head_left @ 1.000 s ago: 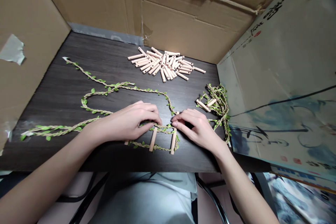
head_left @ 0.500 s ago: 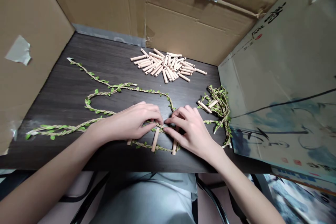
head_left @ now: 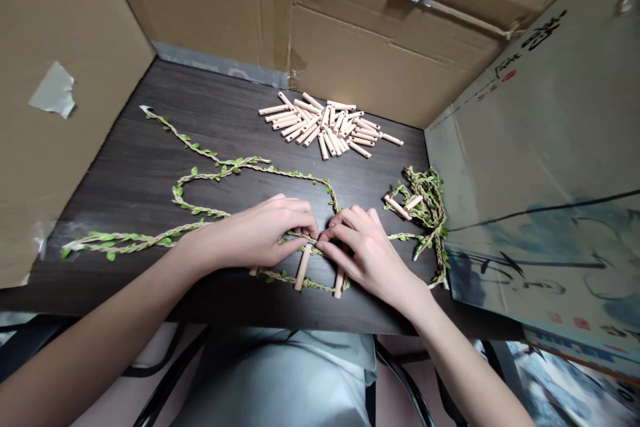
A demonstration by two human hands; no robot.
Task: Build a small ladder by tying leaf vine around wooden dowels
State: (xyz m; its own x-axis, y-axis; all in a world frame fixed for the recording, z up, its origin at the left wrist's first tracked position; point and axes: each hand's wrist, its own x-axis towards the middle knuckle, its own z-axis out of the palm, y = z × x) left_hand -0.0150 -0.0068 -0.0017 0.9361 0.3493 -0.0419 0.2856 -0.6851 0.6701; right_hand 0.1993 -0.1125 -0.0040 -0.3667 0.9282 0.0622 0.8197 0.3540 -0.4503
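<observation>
My left hand [head_left: 277, 230] pinches a leafy braided cord [head_left: 300, 175] just above the top end of a short wooden rod [head_left: 303, 268]. From the other side my right hand [head_left: 363, 243] has its fingertips closed on the same cord, almost touching the left fingers. That rod stands between two strands like a rung. A second rod [head_left: 339, 282] sits partly under my right hand, and the end of a third rod [head_left: 253, 271] shows below my left wrist. Along their lower ends runs another leafy strand [head_left: 280, 276]. My fingers hide the exact spot being gripped.
A heap of loose wooden rods [head_left: 325, 123] with holes in their ends lies at the back. Bundled leafy cord [head_left: 425, 197] with rods in it rests at right. Cardboard walls [head_left: 380, 53] enclose the back and left; a painted panel [head_left: 545, 180] stands at right.
The whole view has shifted slightly, so everything sits a little further right. Both hands keep their pinch on the cord, with the fingertips in nearly the same place over the rod.
</observation>
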